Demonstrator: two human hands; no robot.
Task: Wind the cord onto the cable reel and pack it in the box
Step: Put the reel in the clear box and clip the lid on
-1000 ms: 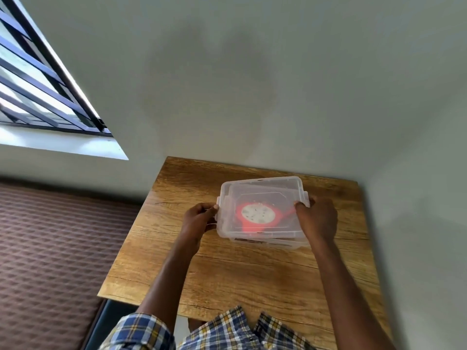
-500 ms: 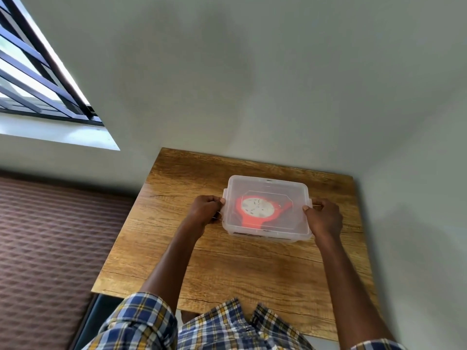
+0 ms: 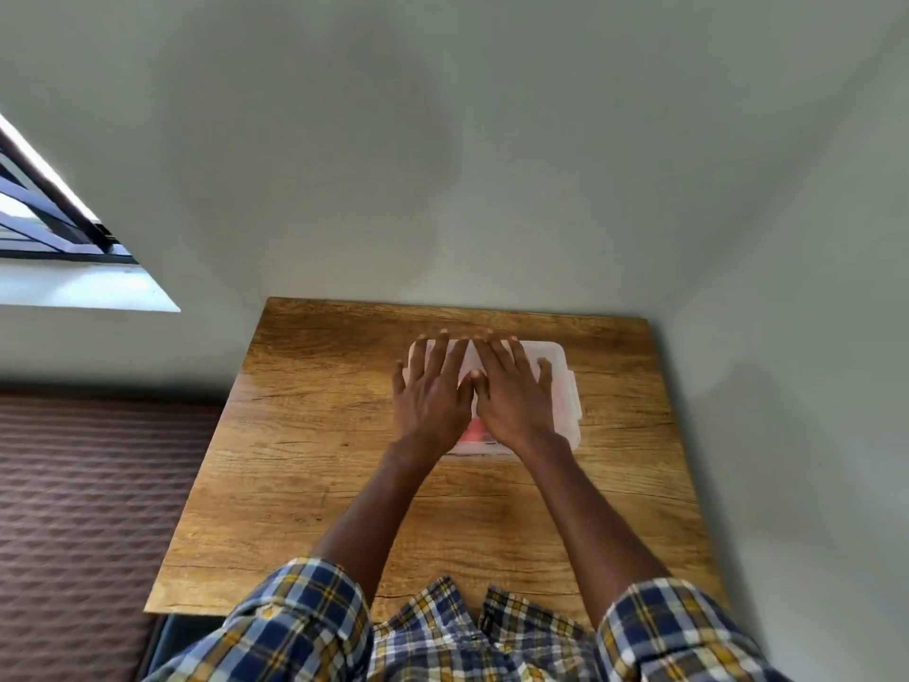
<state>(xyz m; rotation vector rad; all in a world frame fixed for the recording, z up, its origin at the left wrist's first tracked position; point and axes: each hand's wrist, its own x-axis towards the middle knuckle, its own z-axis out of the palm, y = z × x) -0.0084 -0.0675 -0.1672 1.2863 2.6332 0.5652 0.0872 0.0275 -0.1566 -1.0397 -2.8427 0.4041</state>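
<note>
A clear plastic box (image 3: 565,386) with its lid on stands on the far half of the wooden table (image 3: 305,475). Inside it lies the red cable reel (image 3: 473,432), of which only a red patch shows between my wrists. My left hand (image 3: 432,392) lies flat on the lid's left half, fingers spread. Beside it, my right hand (image 3: 514,393) lies flat on the middle of the lid, fingers also spread. The two thumbs touch near the lid's centre. Neither hand grips anything.
The table stands in a corner, with grey walls behind it and at its right. A barred window (image 3: 44,224) is at the upper left. A brown patterned surface (image 3: 88,509) lies left of the table. My checked shirt sleeves fill the bottom edge.
Both hands left the box's side edges and came to rest flat on top of the lid. The view has shifted down and closer to the table.
</note>
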